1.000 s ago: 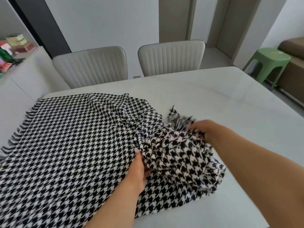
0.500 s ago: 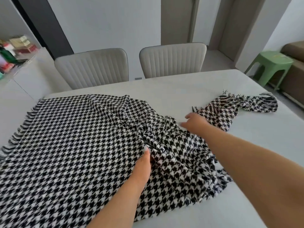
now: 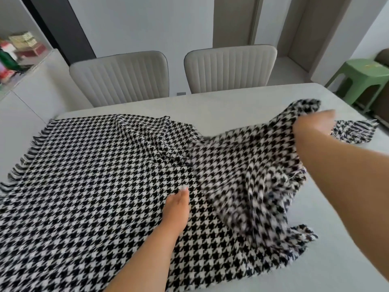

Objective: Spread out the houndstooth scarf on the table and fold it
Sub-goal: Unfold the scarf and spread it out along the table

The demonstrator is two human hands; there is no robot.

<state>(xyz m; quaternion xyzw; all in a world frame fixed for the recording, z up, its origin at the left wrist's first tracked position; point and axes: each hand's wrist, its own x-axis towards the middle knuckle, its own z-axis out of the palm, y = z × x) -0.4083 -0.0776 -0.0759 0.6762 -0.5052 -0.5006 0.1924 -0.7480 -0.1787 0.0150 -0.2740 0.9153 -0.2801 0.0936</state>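
The black-and-white houndstooth scarf [image 3: 94, 175] covers the left and middle of the pale table [image 3: 231, 104], its fringed end at the left edge. My left hand [image 3: 177, 207] presses flat on the cloth near the middle, fingers straight. My right hand [image 3: 311, 127] is raised at the far right and grips a bunch of the scarf, lifting that part off the table. The fringed right end [image 3: 353, 133] lies beyond the hand. Loose folds hang below my right forearm.
Two beige ribbed chairs [image 3: 120, 79] [image 3: 229, 68] stand at the table's far side. A green plastic stool [image 3: 362, 81] is at the right, a white sideboard [image 3: 27, 91] with boxes at the left. Bare tabletop shows at the far and right sides.
My right hand has swung far to the right and upward, dragging the bunched right part of the scarf outward. My left hand stays pressed on the cloth in the same spot.
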